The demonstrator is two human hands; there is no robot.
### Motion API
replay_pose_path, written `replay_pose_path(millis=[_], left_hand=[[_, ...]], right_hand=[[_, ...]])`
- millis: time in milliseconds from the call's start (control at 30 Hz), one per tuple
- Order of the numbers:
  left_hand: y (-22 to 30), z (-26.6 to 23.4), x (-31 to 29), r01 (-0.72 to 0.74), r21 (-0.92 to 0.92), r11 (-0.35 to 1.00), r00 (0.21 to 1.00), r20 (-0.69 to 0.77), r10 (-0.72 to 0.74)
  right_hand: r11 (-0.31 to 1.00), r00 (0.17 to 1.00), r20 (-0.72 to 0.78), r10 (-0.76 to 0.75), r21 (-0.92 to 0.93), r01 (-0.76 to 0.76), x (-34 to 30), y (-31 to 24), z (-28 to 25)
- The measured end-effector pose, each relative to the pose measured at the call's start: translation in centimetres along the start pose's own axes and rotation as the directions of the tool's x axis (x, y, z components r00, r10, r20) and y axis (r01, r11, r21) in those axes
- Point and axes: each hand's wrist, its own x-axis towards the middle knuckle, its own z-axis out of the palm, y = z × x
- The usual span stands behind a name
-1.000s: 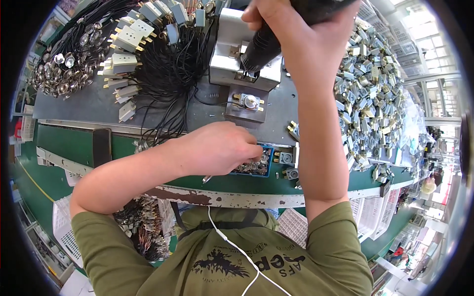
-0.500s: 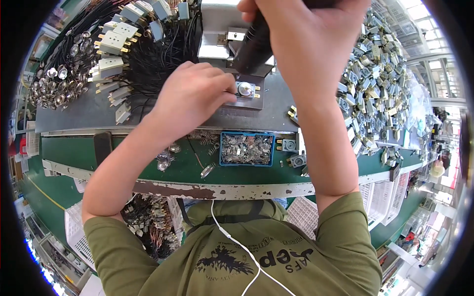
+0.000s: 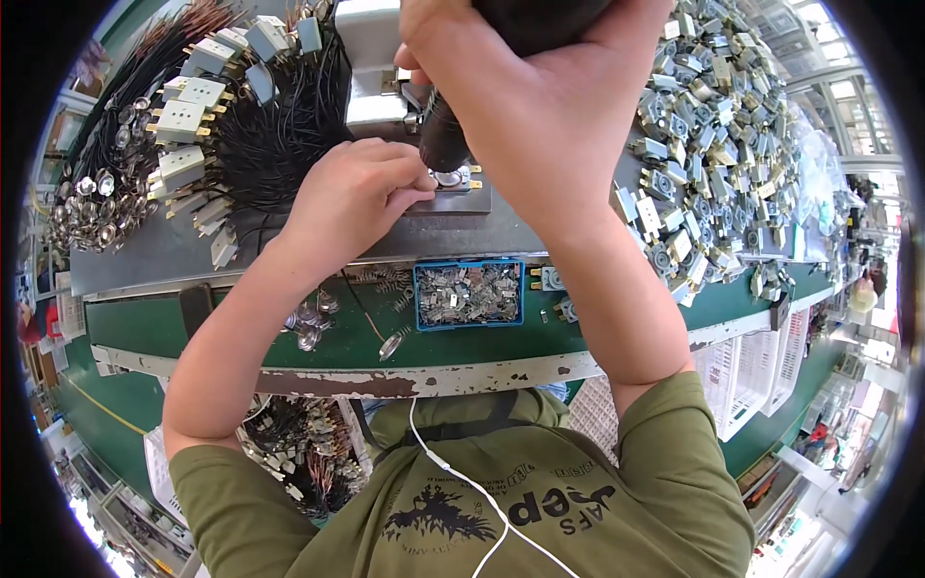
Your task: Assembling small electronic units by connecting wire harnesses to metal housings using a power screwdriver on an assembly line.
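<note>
While the right forearm (image 3: 626,289) climbs the right half of the frame, bent at the elbow, its hand (image 3: 549,101) at top centre is wrapped firmly around a black handheld tool (image 3: 443,140). From lower left, the other arm (image 3: 246,323) reaches up to centre, where the left hand (image 3: 356,188) lies back upward, thumb and forefinger drawn close together at the left end of a small grey plug (image 3: 451,180); whether they pinch anything cannot be told.

The plug sits on a metal block (image 3: 467,204) at upper centre, on a dark grey desk (image 3: 125,260). Black cables (image 3: 279,144) with plug ends fill the upper left; a large heap of grey plug parts (image 3: 718,159) covers the upper right. Below centre, a blue tray (image 3: 472,328) of tiny metal pieces stands on a lower green ledge (image 3: 501,352) with a chipped white edge. White baskets (image 3: 766,371) appear at lower right.

The tool's long axis slants from top centre down and left, its tip just above the plug. The plug lies lengthwise across the frame, brass prongs pointing right.
</note>
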Motion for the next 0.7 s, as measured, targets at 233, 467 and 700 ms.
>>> replay_pose_path(millis=[233, 467, 700], left_hand=[[0.3, -0.3, 0.0, 0.052, -0.016, 0.999, 0.998, 0.022, -0.052], [0.1, 0.1, 0.2, 0.040, -0.033, 0.999, 0.999, 0.005, -0.040], [1.2, -0.6, 0.7, 0.287, -0.135, 0.948, 0.955, 0.116, -0.273]], right_hand=[[0.921, 0.924, 0.180, -0.338, -0.136, 0.364, 1.0, 1.6, -0.7], [0.997, 0.992, 0.099, -0.076, -0.018, 0.079, 0.6, 1.2, 0.0], [0.996, 0.959, 0.279, 0.053, 0.052, -0.071, 0.9, 2.1, -0.1]])
